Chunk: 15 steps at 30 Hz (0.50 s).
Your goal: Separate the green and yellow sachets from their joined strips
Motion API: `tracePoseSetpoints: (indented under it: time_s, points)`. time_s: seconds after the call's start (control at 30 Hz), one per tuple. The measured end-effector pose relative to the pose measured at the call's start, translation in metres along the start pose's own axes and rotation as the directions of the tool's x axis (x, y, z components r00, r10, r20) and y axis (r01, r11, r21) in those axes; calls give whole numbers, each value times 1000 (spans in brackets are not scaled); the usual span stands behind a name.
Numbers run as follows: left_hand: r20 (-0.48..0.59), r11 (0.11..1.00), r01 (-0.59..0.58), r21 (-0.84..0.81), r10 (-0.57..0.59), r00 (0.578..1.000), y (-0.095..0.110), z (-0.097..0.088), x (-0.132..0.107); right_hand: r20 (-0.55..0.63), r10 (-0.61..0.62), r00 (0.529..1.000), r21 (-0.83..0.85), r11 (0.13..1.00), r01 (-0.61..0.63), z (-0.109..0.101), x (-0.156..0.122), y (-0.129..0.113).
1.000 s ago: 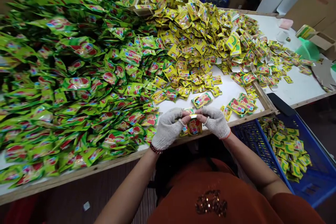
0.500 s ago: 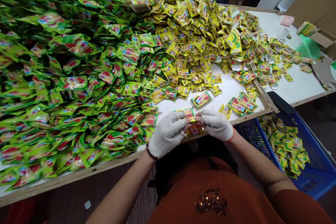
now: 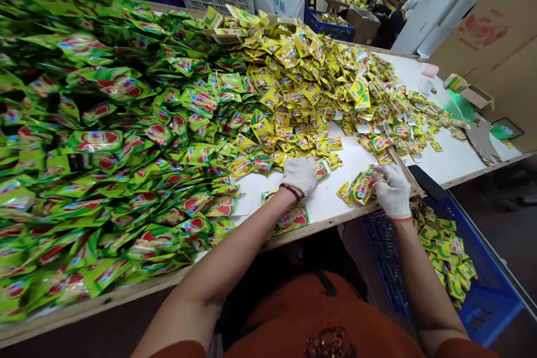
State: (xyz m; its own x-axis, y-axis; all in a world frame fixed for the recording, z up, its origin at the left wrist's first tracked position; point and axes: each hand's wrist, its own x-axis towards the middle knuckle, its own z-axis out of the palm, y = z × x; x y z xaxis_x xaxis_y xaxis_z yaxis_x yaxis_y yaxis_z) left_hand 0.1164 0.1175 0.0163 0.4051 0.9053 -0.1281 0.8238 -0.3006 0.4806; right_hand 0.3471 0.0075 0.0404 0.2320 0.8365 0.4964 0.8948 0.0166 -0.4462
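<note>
My left hand [image 3: 300,175], in a white knit glove, is knuckles-up over the table at the front edge of the yellow pile. Its fingers point away from me and are hidden. Just right of it, partly covered, lies a green packet with red fruit print [image 3: 321,170]. My right hand [image 3: 393,189], gloved too, has its thumb and fingers closed on the right edge of green packets with red print [image 3: 363,184]. A yellow packet [image 3: 346,193] touches them on the left. Below my left wrist another green-and-red packet [image 3: 292,219] lies flat at the table edge.
A large heap of green packets [image 3: 96,140] covers the left side. Yellow packets [image 3: 293,89] are piled at the middle and back. A wooden strip [image 3: 403,166] divides the white table. A blue crate [image 3: 486,313] with packets stands below right. A cardboard box [image 3: 482,39] is at far right.
My hands have parted from a small packet held between them. The left went forward to the yellow pile; the right moved right onto the green packets. The view has tilted up.
</note>
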Motion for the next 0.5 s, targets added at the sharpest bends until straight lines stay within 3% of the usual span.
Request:
tracePoseSetpoints:
  time_s: [0.1, 0.17, 0.27, 0.37, 0.43, 0.5]
  points:
    - [-17, 1000, -19, -19, 19, 1000, 1, -2, 5, 32, 7, 999, 132, 991, -11, 14, -16, -22]
    - [-57, 998, -37, -45, 35, 998, -1, -6, -4, 120, 92, 989, 292, 948, -124, 35, -25, -40]
    - [-177, 966, -83, -243, 40, 983, -8, -12, -34, 225, 229, 947, 587, 744, -320, 68, -33, -62]
    - [-228, 849, -121, -514, 1, 974, -25, -9, -73, 353, 217, 910, 769, 486, -414, 89, -38, -81]
    - [-234, 764, -126, -632, -34, 972, -41, 0, -96, 434, 155, 887, 791, 405, -458, 97, -44, -91]
    - [-280, 660, -160, -734, -80, 957, -58, 10, -114, 476, 86, 875, 785, 408, -467, 101, -51, -98]
